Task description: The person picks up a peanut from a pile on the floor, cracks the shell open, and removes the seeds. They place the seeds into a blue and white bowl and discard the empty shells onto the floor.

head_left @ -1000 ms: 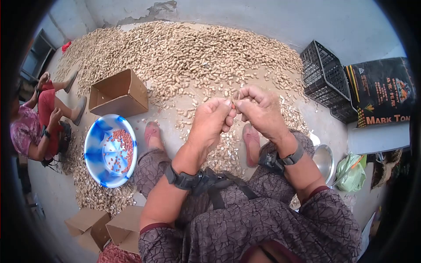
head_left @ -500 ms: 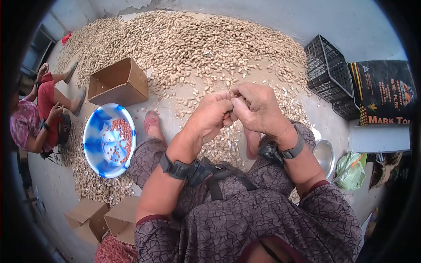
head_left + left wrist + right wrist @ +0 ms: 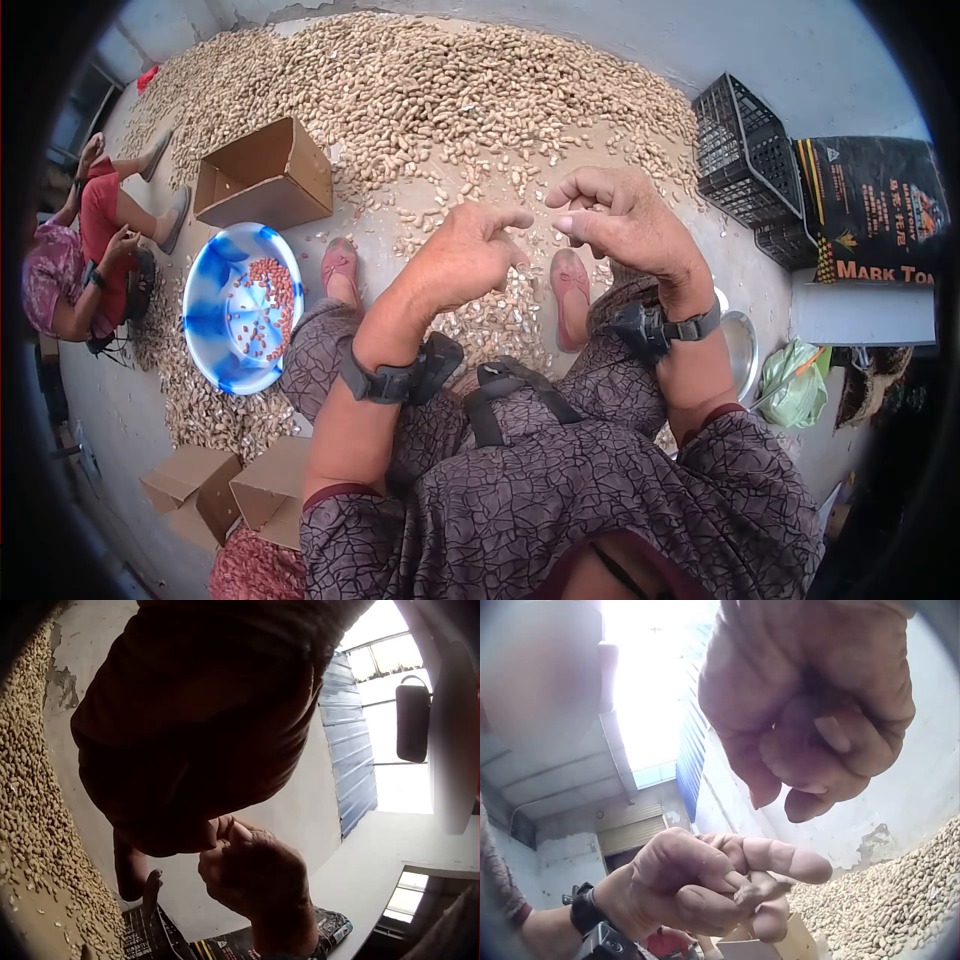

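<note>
Peanut heap (image 3: 430, 95) spread beyond both hands. Black bag (image 3: 870, 215), right: reads "MARK TON", plus Chinese characters. Right hand (image 3: 632, 222): thumb and forefinger tips apart, other fingers curled; cannot tell palm contents. Left hand (image 3: 462, 258): forefinger extended, fingers pinching peanut shell (image 3: 760, 892).

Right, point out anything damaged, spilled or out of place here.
The wall behind the peanut heap looks damaged: a ragged patch of its surface has flaked off. Shells also lie loose across the floor between the pink shoes, outside any container.
</note>
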`<state>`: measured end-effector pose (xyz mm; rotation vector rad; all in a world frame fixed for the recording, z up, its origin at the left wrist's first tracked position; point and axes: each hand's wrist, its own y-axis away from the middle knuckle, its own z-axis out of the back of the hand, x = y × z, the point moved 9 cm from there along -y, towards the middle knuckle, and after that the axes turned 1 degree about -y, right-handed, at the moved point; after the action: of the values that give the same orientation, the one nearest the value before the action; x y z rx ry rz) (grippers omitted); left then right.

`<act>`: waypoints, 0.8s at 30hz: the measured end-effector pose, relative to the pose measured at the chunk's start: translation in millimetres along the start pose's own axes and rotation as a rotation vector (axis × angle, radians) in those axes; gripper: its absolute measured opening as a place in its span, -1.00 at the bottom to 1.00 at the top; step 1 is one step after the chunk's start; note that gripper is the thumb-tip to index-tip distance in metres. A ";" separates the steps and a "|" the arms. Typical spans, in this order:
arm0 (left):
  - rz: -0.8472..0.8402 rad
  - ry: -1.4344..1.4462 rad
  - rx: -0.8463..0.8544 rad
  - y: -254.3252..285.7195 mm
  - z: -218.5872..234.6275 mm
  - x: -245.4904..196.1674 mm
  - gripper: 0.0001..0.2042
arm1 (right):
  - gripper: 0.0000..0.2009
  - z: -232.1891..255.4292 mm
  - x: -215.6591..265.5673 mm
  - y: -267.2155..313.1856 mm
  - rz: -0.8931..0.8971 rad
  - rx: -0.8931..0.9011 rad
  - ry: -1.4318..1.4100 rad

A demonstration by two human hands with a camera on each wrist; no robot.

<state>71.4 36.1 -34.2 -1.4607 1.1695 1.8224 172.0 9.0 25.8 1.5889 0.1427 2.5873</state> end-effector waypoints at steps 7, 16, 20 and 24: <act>-0.011 0.283 -0.041 5.0 15.4 4.8 -0.75 | -0.79 -2.9 -21.1 -1.3 -0.128 -0.009 -0.257; -0.093 0.534 -0.067 -3.9 -7.2 1.8 -0.78 | -0.78 -11.6 -30.7 -8.8 -0.224 -0.203 -0.304; -0.115 0.339 -0.184 -10.5 -9.2 5.1 -0.89 | -0.76 -3.9 -28.7 -18.7 0.037 -0.324 -0.093; -0.140 0.225 -0.125 -13.1 -8.0 5.5 -0.82 | -0.75 -8.7 -23.8 -14.2 -0.094 -0.228 -0.142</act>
<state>84.5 35.0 -43.8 -1.8103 1.0412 1.6958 175.5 19.6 -1.1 1.6313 -0.0843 2.3165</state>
